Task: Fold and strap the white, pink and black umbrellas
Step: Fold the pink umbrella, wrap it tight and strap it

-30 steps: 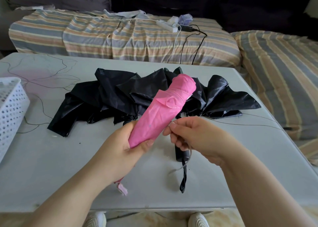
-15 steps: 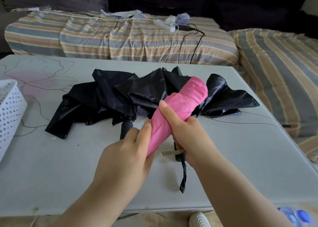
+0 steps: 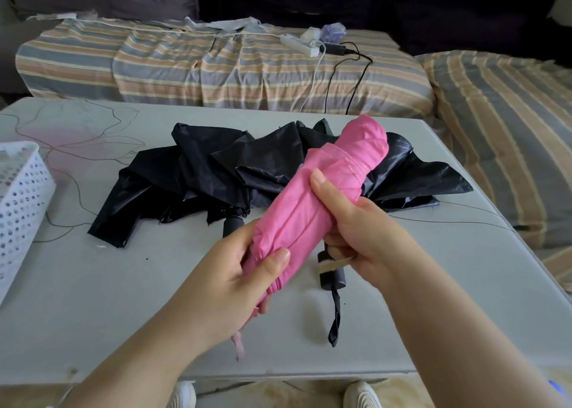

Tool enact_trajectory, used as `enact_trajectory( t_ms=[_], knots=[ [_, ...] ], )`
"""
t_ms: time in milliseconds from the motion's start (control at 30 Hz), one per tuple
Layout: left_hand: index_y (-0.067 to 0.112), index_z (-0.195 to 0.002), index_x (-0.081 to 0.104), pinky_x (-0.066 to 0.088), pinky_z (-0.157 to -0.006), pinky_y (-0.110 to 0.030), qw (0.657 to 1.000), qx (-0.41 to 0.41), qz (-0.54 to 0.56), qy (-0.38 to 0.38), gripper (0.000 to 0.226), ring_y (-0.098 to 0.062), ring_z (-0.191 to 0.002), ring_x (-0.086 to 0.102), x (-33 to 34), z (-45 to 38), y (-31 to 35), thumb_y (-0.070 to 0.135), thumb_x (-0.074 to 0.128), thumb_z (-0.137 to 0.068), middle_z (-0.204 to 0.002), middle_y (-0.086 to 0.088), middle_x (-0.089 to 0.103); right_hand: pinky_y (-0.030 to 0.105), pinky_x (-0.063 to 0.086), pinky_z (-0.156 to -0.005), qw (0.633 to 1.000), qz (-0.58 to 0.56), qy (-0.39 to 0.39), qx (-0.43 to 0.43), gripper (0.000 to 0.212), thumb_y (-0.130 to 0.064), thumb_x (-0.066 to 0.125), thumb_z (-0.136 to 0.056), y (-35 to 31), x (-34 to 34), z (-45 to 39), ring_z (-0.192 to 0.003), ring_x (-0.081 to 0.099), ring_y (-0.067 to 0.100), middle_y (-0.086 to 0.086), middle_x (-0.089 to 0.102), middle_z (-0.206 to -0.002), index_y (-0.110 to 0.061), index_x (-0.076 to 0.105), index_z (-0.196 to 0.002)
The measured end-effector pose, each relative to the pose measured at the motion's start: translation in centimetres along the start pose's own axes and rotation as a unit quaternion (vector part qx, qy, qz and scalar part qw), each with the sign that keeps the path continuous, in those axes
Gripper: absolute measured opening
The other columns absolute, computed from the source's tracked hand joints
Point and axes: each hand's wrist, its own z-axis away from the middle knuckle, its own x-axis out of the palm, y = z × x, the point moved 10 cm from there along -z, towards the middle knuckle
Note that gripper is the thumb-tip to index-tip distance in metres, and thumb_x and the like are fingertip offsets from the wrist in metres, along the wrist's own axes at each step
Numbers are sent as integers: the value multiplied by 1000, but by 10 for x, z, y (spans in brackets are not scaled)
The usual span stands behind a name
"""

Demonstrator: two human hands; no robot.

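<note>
While the left hand [image 3: 238, 271] curls round the lower end of the rolled pink umbrella [image 3: 318, 200], the right hand [image 3: 356, 231] wraps its middle, thumb laid along the cloth. Beyond the fingers, the black umbrella [image 3: 235, 175] lies loose and unfolded on the table [image 3: 93, 299]; its handle [image 3: 331, 276] sits just below the right fingers.

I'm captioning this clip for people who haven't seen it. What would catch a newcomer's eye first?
The rolled pink umbrella, held up mid-frame over the table: the left hand grips its lower end, the right hand wraps its middle. Behind it the black umbrella sprawls unfolded across the table. A white perforated basket stands at the table's left edge.
</note>
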Motion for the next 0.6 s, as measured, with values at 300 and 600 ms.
enact_trajectory(
  t_ms=[300,600],
  knots=[
    [21,-127,54,34,-37,-19,843,211,-488,89,54,-15,-42,53,4,4,20,35,46,-75,-76,6,62,21,21,-36,994,-11,80,74,49,-54,73,-70,26,-13,1,-38,22,10,-6,27,-43,-18,41,-63],
    [37,-105,65,56,-72,-24,976,-114,99,-156,62,-22,-88,70,26,0,-25,70,75,-54,-103,-3,72,18,20,-32,995,-95,-20,18,37,-29,74,-74,11,8,3,-33,21,8,-4,31,-42,-18,50,-49]
  ],
)
